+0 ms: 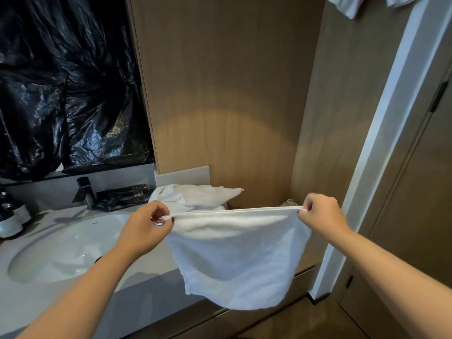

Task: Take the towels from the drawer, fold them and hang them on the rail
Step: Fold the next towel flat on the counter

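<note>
A small white towel (234, 260) hangs doubled over in the air in front of me, its top edge stretched taut between both hands. My left hand (144, 228) pinches the top left corner, and my right hand (322, 216) pinches the top right corner. Behind it, a loose heap of white towels (193, 196) lies on the right end of the grey countertop (146, 272). More white cloth (347, 6) hangs at the top right edge of the frame; the rail is out of view.
A white oval sink (63, 250) with a dark tap (84, 192) sits to the left. Black plastic sheeting (66, 81) covers the mirror area. Dark bottles (9, 216) stand at far left. Wooden wall panels (232, 94) rise behind; a door with a white frame (381, 152) is on the right.
</note>
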{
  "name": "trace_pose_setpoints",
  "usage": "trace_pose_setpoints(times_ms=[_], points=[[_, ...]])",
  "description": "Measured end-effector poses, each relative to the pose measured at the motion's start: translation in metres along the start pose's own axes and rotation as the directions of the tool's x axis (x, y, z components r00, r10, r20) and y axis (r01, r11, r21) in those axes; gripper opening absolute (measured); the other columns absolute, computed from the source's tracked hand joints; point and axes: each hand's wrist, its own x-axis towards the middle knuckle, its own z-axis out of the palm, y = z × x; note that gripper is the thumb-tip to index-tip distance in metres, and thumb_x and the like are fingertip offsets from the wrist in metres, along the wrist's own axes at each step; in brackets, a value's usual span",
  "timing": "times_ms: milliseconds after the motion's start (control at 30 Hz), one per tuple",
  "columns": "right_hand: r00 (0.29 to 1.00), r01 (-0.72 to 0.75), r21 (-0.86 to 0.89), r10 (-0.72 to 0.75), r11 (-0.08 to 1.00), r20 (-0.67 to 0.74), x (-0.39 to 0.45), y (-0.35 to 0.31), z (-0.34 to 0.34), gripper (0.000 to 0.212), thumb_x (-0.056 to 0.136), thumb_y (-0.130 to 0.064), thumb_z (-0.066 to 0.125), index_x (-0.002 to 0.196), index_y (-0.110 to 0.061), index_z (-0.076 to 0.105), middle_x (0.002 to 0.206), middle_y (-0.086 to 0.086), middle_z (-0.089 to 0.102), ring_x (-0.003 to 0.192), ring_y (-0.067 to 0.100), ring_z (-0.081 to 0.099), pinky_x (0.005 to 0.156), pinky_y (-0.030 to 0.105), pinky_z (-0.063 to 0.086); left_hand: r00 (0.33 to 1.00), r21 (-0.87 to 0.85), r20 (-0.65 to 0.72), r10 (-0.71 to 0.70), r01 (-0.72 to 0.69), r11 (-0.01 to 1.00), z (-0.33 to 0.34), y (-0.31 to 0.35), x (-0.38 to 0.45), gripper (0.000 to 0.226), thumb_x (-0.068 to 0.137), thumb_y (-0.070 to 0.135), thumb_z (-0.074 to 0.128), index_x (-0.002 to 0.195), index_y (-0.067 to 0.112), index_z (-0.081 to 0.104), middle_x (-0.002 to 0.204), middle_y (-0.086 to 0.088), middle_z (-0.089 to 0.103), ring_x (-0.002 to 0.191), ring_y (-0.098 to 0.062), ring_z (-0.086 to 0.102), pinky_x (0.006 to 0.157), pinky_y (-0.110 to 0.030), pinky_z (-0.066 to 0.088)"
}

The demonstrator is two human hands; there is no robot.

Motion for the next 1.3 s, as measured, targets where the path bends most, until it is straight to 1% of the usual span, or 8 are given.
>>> trace_pose_setpoints(times_ms=[167,367,500,567,667,800,1100,1300], points=[[0.991,0.115,-0.026,-0.113,0.993,0.065,0.002,-0.029,0.022,0.014,0.087,-0.008,0.062,0.089,-0.020,0.068,0.093,-0.003,0.060,0.086,0.022,0.058,0.071,0.038,0.053,0.985,0.367,0.065,0.158,-0.171,0.914,-0.020,-0.023,-0.008,0.024,0.090,0.012,0.064,0.113,0.011,0.070,0.088,0.000,0.065,0.086,-0.023,0.057,0.075,-0.037,0.049],[0.942,0.334,0.030,-0.335,0.942,0.011,-0.009,-0.070,0.063,0.006,0.087,-0.017,0.072,0.087,-0.012,0.074,0.092,-0.001,0.056,0.083,0.018,0.055,0.062,0.029,0.040,0.991,0.400,0.073,-0.115,0.076,0.914,-0.049,-0.066,-0.023,0.017,0.101,0.020,0.045,0.111,0.016,0.059,0.108,-0.003,0.057,0.087,-0.026,0.057,0.072,-0.039,0.045],[0.922,0.362,0.006,-0.357,0.932,-0.152,-0.014,-0.097,0.096,0.006,0.078,-0.015,0.080,0.079,-0.011,0.075,0.089,0.001,0.045,0.085,0.020,0.044,0.057,0.032,0.043,0.954,0.204,0.025,-0.298,0.287,0.936,-0.060,-0.094,-0.025,0.012,0.102,0.020,0.042,0.101,0.021,0.054,0.088,-0.005,0.064,0.061,-0.015,0.064,0.060,-0.034,0.050],[0.939,0.323,0.000,-0.321,0.946,-0.124,-0.014,-0.108,0.110,0.007,0.083,-0.022,0.075,0.081,-0.015,0.075,0.082,-0.002,0.048,0.077,0.019,0.049,0.054,0.027,0.038,0.922,0.050,0.001,-0.387,0.387,0.921,-0.062,-0.104,-0.026,0.011,0.102,0.019,0.041,0.100,0.020,0.052,0.077,-0.009,0.066,0.051,-0.010,0.066,0.051,-0.028,0.053],[0.980,0.197,0.037,-0.196,0.980,-0.016,-0.012,-0.119,0.129,0.013,0.091,-0.031,0.062,0.082,-0.023,0.069,0.072,-0.005,0.062,0.075,0.023,0.063,0.054,0.028,0.042,0.868,-0.251,-0.023,-0.496,0.475,0.844,-0.056,-0.113,-0.024,0.013,0.104,0.016,0.041,0.097,0.020,0.051,0.089,-0.015,0.066,0.057,-0.015,0.072,0.046,-0.018,0.051],[0.988,0.141,0.084,-0.134,0.986,-0.083,0.004,-0.130,0.148,0.016,0.094,-0.028,0.057,0.091,-0.019,0.070,0.081,0.004,0.070,0.078,0.029,0.063,0.060,0.032,0.045,0.812,-0.521,0.012,-0.583,0.503,0.690,-0.044,-0.122,-0.005,0.010,0.105,0.019,0.041,0.101,0.017,0.050,0.102,-0.016,0.065,0.073,-0.017,0.075,0.058,-0.021,0.057],[0.996,-0.072,0.271,0.056,0.960,0.066,0.106,-0.145,0.228,0.019,0.093,-0.020,0.049,0.095,-0.017,0.068,0.083,0.006,0.070,0.078,0.028,0.065,0.070,0.041,0.056,0.754,-0.590,-0.070,-0.653,0.496,0.637,0.013,-0.189,0.065,0.009,0.102,0.018,0.048,0.095,0.020,0.054,0.104,-0.017,0.068,0.078,-0.020,0.076,0.070,-0.030,0.060],[0.958,-0.199,0.351,0.106,0.915,0.266,0.144,-0.135,0.312,0.026,0.094,-0.006,0.051,0.115,-0.011,0.066,0.097,0.008,0.071,0.097,0.030,0.064,0.078,0.029,0.047,0.608,-0.535,-0.107,-0.786,0.632,0.561,0.079,-0.245,0.083,0.006,0.100,0.018,0.050,0.101,0.020,0.056,0.119,-0.015,0.063,0.094,-0.026,0.072,0.082,-0.035,0.055]])
